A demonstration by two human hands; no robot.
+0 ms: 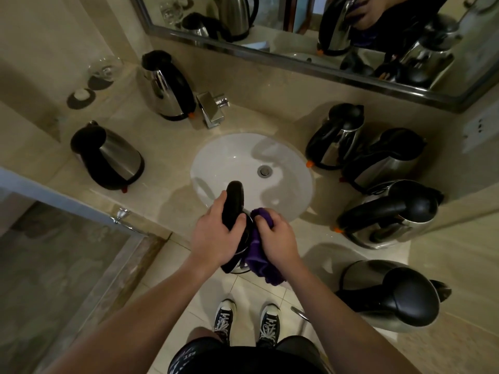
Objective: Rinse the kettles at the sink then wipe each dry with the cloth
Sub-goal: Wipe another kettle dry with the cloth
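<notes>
Left hand [213, 238] grips held kettle [237, 263] by its black handle at the sink's [216, 163] near rim; right hand [278, 238] clenches purple cloth [259, 257] against its side.

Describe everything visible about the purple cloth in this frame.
The purple cloth looks soft and fuzzy, bunched rather than spread. The right hand grips its upper part and presses it against the steel kettle that the left hand holds by its black handle. Its loose end hangs below, over the floor.
</notes>
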